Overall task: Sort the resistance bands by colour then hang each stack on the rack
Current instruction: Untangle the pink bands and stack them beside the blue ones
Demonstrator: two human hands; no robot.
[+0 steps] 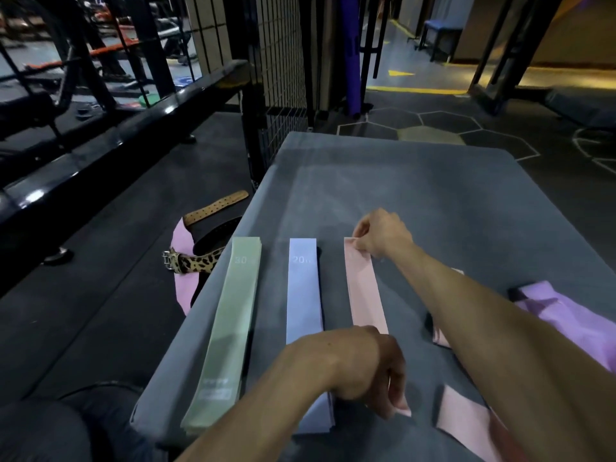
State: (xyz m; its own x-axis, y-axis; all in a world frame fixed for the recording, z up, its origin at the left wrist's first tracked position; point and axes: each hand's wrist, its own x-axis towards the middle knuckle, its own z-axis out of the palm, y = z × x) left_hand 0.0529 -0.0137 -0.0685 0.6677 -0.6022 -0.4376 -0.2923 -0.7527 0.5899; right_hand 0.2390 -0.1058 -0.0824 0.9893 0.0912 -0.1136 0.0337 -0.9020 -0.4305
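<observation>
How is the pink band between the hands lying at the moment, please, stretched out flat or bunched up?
Flat. The pink band lies straight on the table, the right hand pinching its far end, the left hand at its near end.

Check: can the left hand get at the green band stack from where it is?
Probably yes. The left hand sits at the near end of the pink band, and the green stack lies two rows to its left, uncovered; only the flat blue stack lies between.

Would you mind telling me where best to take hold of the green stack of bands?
Probably the near short end of the green stack, from the person's side: it lies flat and lengthwise, layered edges overhanging the table slightly, so fingers could pinch all layers there.
</observation>
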